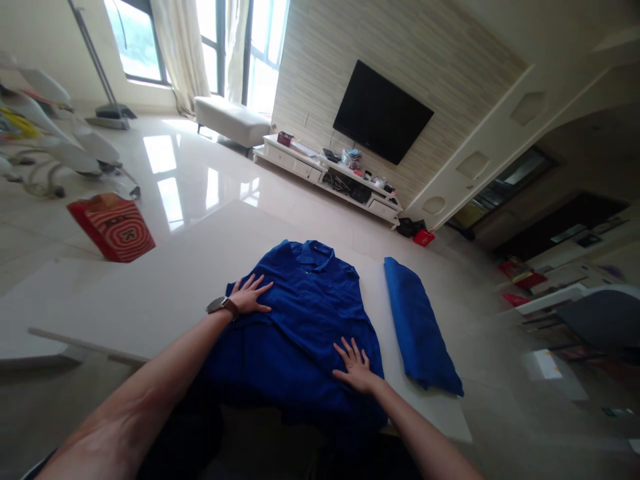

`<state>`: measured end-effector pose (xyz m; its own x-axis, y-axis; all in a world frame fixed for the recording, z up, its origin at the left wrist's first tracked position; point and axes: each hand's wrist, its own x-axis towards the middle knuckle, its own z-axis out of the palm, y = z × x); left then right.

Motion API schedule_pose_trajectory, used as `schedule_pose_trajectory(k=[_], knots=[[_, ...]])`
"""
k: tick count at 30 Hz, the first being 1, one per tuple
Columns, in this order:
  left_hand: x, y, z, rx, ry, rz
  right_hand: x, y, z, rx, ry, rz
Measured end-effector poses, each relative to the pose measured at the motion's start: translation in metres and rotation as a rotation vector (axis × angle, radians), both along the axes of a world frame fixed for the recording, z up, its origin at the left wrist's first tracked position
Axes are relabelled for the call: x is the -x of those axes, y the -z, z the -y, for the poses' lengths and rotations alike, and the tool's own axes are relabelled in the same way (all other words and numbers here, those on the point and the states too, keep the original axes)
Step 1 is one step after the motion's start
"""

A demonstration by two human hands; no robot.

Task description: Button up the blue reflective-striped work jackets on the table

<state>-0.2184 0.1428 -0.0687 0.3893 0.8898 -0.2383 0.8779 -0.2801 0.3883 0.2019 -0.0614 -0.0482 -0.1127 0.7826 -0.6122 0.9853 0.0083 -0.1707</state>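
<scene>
A blue collared shirt (300,320) lies spread on the white table, its collar pointing away from me and its lower part hanging over the near edge. My left hand (249,295), with a watch on the wrist, rests with fingers spread on the shirt's left side. On its lower right part lies my right hand (354,367), flat and fingers apart. To the right of the shirt is a folded blue cloth bundle (421,323), apart from both hands. Creases run across the shirt between my hands.
The white table (165,287) reaches out to the left. A red patterned paper bag (120,230) stands at its far left. Beyond the floor are a white TV cabinet (320,170), a wall-mounted television (383,112) and a white bench (233,120). A grey chair (600,320) is at right.
</scene>
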Motion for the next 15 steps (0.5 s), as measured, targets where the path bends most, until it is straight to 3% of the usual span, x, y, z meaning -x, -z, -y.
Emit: schedule_pose_trajectory(k=[5,7,9,12,15], knots=[[-0.020,-0.017,-0.066,-0.099,-0.072,-0.050,-0.001,-0.004,-0.092,-0.066,-0.052,0.068],[-0.033,-0.031,-0.077,-0.214,-0.093,-0.057,0.004,-0.011,-0.127,-0.067,-0.045,0.133],[-0.038,-0.043,-0.072,-0.249,-0.158,-0.034,0.011,-0.019,-0.146,-0.105,-0.027,0.165],[-0.019,-0.047,-0.031,-0.143,-0.384,-0.008,0.009,-0.025,-0.129,-0.268,-0.010,0.112],[0.024,-0.034,0.033,0.079,-0.597,-0.079,-0.015,-0.015,-0.059,-0.383,0.152,0.129]])
